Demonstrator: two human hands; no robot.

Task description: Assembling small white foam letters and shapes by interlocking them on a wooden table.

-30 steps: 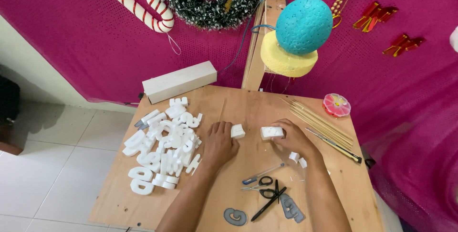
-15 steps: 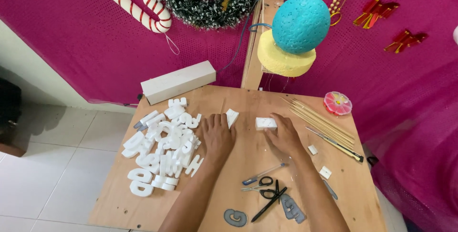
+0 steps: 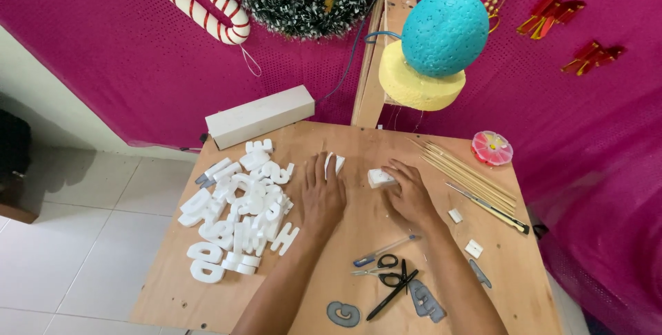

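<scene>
plywood table (image 3: 207, 287), mid-frame: left hand (image 3: 323, 199) spread flat; right hand (image 3: 408, 194) pinches light, crumbly foam piece (image 3: 378, 178) by its sides.

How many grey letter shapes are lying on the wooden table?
2: one grey letter at the near edge between the forearms, another grey letter right of the scissors. More may be hidden under the arms.

Two bare forearms rise from the bottom centre of the frame. The left hand (image 3: 323, 196) lies palm down at centre, fingers together, pointing up. The right hand (image 3: 407, 194) lies just right, fingers angled up-left.
</scene>
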